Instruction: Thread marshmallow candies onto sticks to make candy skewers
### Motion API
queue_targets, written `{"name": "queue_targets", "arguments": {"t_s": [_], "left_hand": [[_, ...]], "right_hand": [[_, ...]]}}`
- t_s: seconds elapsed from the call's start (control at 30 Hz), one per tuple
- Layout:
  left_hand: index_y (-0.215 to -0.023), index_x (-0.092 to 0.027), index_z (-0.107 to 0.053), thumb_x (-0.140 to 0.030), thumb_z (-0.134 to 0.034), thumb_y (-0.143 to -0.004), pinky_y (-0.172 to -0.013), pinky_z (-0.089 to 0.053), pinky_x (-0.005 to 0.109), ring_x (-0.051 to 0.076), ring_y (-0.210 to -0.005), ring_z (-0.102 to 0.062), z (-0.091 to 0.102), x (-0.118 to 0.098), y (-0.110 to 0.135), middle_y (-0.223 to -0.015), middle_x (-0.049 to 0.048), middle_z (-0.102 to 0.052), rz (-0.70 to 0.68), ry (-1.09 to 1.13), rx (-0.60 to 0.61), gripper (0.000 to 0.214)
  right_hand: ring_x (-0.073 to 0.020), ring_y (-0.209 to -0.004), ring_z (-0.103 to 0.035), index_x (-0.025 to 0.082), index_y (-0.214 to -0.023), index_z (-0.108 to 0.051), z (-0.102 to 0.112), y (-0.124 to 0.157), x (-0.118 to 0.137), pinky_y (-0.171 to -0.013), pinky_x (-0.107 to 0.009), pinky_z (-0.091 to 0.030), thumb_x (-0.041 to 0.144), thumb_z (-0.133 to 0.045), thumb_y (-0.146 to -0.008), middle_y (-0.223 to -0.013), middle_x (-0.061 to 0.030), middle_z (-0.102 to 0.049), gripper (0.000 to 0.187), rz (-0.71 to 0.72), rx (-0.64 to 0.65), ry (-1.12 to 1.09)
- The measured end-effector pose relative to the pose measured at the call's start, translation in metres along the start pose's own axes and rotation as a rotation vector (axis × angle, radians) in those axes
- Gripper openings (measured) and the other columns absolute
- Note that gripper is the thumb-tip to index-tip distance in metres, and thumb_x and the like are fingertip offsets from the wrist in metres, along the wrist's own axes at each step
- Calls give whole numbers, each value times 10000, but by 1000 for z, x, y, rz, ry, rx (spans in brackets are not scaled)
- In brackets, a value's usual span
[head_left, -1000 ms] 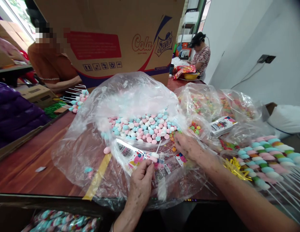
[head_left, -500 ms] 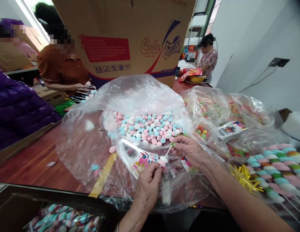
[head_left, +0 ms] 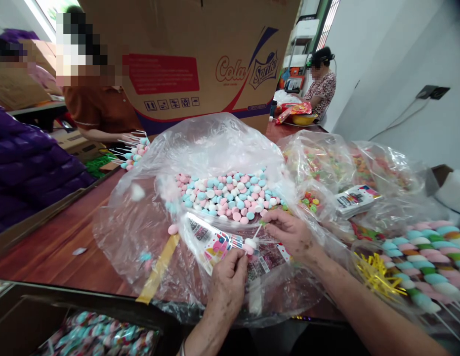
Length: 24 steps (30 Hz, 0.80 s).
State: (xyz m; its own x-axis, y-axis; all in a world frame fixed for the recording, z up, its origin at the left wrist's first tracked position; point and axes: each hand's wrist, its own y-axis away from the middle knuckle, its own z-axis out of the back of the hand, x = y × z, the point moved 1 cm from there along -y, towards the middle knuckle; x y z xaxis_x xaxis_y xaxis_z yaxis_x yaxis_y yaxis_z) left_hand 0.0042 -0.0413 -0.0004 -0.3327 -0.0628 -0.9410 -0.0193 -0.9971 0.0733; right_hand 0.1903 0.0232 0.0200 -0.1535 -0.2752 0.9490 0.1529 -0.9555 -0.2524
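Sweets first: pinching a white sweet (head_left: 250,243) on the stick (head_left: 256,232) with the left hand (head_left: 228,277), fingertips closed round it. Gripping the stick's upper end in the right hand (head_left: 291,235), thumb and forefinger shut on it, with what looks like a small green piece at that end.

Having brought the right hand across from the coloured candy a second ago, now holding both ends and hardly shifting over the last half second. Reading as a sweet being seated on the stick, with little else threaded so far.

Working right over the near fold of the bag (head_left: 141,222), just above the printed labels under the plastic. Lying just beyond, inside the open bag: the pile (head_left: 230,195) of pink, blue and white sweets.

Crowding the right side: a smaller bag (head_left: 311,200) touching the big one, with gold ties (head_left: 378,277) and finished skewers (head_left: 422,257) near the right forearm. Blocking the far side: the box (head_left: 200,59). Leaving bare table (head_left: 48,252) only to the left, with a co-worker's hand (head_left: 129,138) well apart there. Running close under both wrists: the table's near edge, with a tray (head_left: 96,336) of wrapped sweets below it.
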Motion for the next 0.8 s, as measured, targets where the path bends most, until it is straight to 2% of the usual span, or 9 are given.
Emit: {"name": "queue_targets", "arguments": {"t_s": [0.1, 0.17, 0.2, 0.27, 0.33, 0.43, 0.53, 0.7, 0.8], "left_hand": [[-703, -210, -603, -368, -521, -882, -515, -300, 246, 150, -516, -418, 0, 1, 0, -531, -47, -466, 9, 18, 0, 252], [-713, -207, -605, -382, -521, -886, -515, -303, 244, 146, -516, -415, 0, 0, 1, -539, -50, -463, 14, 36, 14, 260], [-712, -206, -602, -387, -518, -889, -516, -303, 243, 143, -515, -411, 1, 0, 1, -539, -52, -458, 14, 44, 17, 266], [-707, -203, -598, -393, -519, -888, -521, -304, 241, 140, -517, -403, 1, -1, 2, -536, -55, -450, 11, 52, 8, 274], [-713, -200, -611, -390, -525, -883, -528, -306, 239, 139, -525, -400, 0, -1, 3, -535, -57, -447, 3, 49, -11, 269], [-751, -196, -639, -380, -524, -877, -536, -317, 236, 142, -539, -410, 1, 0, 2, -550, -53, -459, -4, 26, 4, 251], [-771, -194, -646, -387, -515, -880, -542, -327, 239, 146, -547, -423, 1, 0, 2, -560, -48, -466, -3, -5, 36, 257], [-815, -184, -676, -415, -497, -876, -558, -334, 251, 153, -558, -430, 2, -1, 1, -574, -39, -475, 8, -27, 64, 298], [-822, -182, -683, -424, -499, -869, -561, -333, 255, 156, -562, -427, 2, -1, 1, -572, -39, -466, 13, -13, 70, 308]], "right_hand": [[-202, -968, -620, 216, -868, -689, 2, 1, 5, -922, -369, -473, 194, -569, -868, -945, -52, -678, 122, 242, 67, 233], [-210, -1009, -606, 213, -865, -698, 3, 0, 6, -939, -373, -458, 199, -578, -865, -978, -61, -668, 121, 251, 57, 230], [-206, -982, -608, 210, -862, -699, 4, -1, 6, -906, -361, -468, 218, -596, -856, -962, -57, -665, 103, 196, 29, 184], [-176, -817, -611, 202, -869, -692, 6, -3, 4, -754, -314, -487, 281, -635, -831, -846, -31, -655, 105, -2, -31, 22], [-130, -631, -558, 189, -891, -688, 7, -6, 3, -600, -261, -439, 343, -665, -799, -703, 9, -623, 181, -215, -50, -164], [-99, -549, -521, 164, -908, -705, 7, -9, 4, -550, -235, -396, 390, -720, -727, -629, 24, -614, 290, -386, -12, -310], [-93, -541, -520, 151, -893, -720, 5, -11, 7, -556, -235, -402, 403, -756, -666, -633, 16, -633, 341, -435, 19, -337], [-94, -513, -500, 164, -877, -686, 7, -12, 5, -541, -238, -393, 402, -733, -671, -597, 34, -607, 318, -480, 72, -289], [-99, -534, -482, 180, -795, -639, 9, -13, 8, -540, -239, -377, 381, -686, -719, -610, 46, -575, 220, -376, 58, -138]]}}
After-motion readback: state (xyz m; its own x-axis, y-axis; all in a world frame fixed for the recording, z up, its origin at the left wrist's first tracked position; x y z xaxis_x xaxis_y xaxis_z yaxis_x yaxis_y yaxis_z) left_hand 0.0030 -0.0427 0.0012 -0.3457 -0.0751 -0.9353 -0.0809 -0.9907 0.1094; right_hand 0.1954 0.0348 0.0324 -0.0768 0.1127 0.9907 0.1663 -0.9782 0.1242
